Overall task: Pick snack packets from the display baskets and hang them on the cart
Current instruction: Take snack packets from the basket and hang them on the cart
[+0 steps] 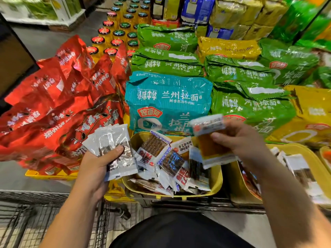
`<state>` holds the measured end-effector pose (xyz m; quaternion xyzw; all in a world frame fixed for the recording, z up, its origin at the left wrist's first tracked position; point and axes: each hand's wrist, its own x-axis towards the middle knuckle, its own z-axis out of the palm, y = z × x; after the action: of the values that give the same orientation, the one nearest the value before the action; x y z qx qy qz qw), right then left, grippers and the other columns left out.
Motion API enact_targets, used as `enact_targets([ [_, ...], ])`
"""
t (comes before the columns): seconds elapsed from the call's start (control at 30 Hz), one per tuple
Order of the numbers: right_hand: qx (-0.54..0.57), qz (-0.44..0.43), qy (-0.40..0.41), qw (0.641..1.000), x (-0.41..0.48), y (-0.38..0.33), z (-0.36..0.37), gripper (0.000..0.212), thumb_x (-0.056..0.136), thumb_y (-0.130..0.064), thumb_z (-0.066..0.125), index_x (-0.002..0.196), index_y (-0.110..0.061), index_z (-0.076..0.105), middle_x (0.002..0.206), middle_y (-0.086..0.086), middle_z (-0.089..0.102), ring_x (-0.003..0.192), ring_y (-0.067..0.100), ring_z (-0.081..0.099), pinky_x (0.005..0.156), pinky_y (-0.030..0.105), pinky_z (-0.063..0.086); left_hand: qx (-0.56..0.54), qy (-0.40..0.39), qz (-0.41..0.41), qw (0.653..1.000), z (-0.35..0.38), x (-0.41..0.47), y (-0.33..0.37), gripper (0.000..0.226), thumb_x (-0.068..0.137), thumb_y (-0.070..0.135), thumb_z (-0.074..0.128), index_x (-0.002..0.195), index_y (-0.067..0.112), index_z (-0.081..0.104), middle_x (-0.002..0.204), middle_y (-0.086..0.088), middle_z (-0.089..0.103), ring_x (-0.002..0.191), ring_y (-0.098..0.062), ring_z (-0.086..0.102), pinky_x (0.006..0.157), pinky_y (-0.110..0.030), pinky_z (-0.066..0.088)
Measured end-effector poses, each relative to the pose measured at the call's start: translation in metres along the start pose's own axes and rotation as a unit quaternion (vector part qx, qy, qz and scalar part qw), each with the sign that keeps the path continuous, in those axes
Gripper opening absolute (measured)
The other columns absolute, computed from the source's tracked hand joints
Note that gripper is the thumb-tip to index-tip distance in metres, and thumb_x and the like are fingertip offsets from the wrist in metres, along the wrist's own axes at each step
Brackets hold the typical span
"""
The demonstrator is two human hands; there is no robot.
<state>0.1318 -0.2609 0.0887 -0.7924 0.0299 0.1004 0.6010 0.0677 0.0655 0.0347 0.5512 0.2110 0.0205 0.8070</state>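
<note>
The left hand (97, 163) grips a fan of silver snack packets (114, 149); the right hand (240, 138) pinches an orange snack packet (213, 147) above the yellow display basket (217, 178) of loose packets.

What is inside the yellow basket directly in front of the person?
A loose heap of small snack packets, mostly white-edged with dark or red contents. The floor of the yellow basket and any lower packets are hidden.
</note>
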Motion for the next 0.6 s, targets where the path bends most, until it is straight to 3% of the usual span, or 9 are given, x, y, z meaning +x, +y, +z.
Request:
enact_targets([
  [0.1,-0.135,-0.007,-0.078,0.988,-0.001,0.019,0.049,0.021,0.086,-0.015,0.078,0.1,-0.027,0.068,0.098,-0.006,0.075,0.092,0.009,0.069,0.089,0.034,0.055,0.002,0.001,0.003,1.0,0.0,0.003,0.001,0.066,0.067,0.015,0.082,0.131,0.014,0.064,0.117,-0.013,0.074,0.107,-0.035,0.071,0.087,-0.052,0.059],
  [0.2,-0.291,-0.061,-0.057,0.953,0.006,0.036,0.079,0.023,0.091,-0.03,0.073,0.112,-0.03,0.065,0.102,-0.013,0.071,0.093,0.009,0.066,0.082,0.031,0.053,0.016,-0.011,0.006,1.0,0.003,0.003,0.0,0.069,0.067,0.018,0.088,0.132,0.016,0.063,0.122,-0.014,0.072,0.111,-0.037,0.07,0.096,-0.058,0.052],
  [0.3,-0.345,0.032,-0.064,0.936,0.019,0.044,0.068,0.009,0.092,-0.034,0.071,0.093,-0.028,0.065,0.079,-0.014,0.063,0.077,0.011,0.061,0.062,0.021,0.043,0.027,-0.017,0.001,0.999,0.004,0.004,-0.005,0.064,0.07,0.01,0.08,0.131,0.015,0.062,0.12,-0.012,0.073,0.111,-0.036,0.07,0.098,-0.057,0.051],
  [0.33,-0.359,0.063,-0.076,0.928,0.022,0.049,0.061,0.014,0.09,-0.037,0.073,0.091,-0.025,0.066,0.074,-0.014,0.061,0.072,0.009,0.058,0.06,0.022,0.04,0.03,-0.016,-0.002,0.999,0.004,0.004,-0.006,0.068,0.066,0.012,0.081,0.132,0.015,0.062,0.12,-0.011,0.073,0.111,-0.035,0.07,0.098,-0.058,0.051],
  [0.43,-0.379,0.075,-0.086,0.918,0.024,0.058,0.054,0.053,0.078,-0.051,0.081,0.121,-0.023,0.066,0.087,-0.01,0.066,0.079,0.01,0.059,0.068,0.026,0.042,0.042,-0.014,0.002,0.999,0.005,0.002,-0.01,0.064,0.07,0.009,0.078,0.132,0.017,0.061,0.12,-0.009,0.074,0.111,-0.033,0.07,0.098,-0.06,0.051],
  [0.5,-0.38,0.061,-0.061,0.921,0.026,0.056,0.058,0.06,0.077,-0.051,0.082,0.127,-0.024,0.063,0.09,-0.008,0.065,0.082,0.01,0.058,0.068,0.025,0.045,0.058,-0.017,0.007,0.998,0.006,0.003,-0.011,0.058,0.078,0.002,0.074,0.132,0.019,0.061,0.121,-0.008,0.073,0.111,-0.031,0.07,0.098,-0.061,0.051],
  [0.6,-0.361,0.091,-0.042,0.927,0.03,0.054,0.067,0.064,0.082,-0.051,0.078,0.136,-0.026,0.055,0.115,0.003,0.069,0.103,0.019,0.064,0.088,0.032,0.053,0.067,-0.022,0.01,0.997,0.01,0.003,-0.011,0.057,0.08,-0.003,0.071,0.132,0.018,0.061,0.12,-0.008,0.074,0.109,-0.032,0.071,0.093,-0.058,0.054],
])
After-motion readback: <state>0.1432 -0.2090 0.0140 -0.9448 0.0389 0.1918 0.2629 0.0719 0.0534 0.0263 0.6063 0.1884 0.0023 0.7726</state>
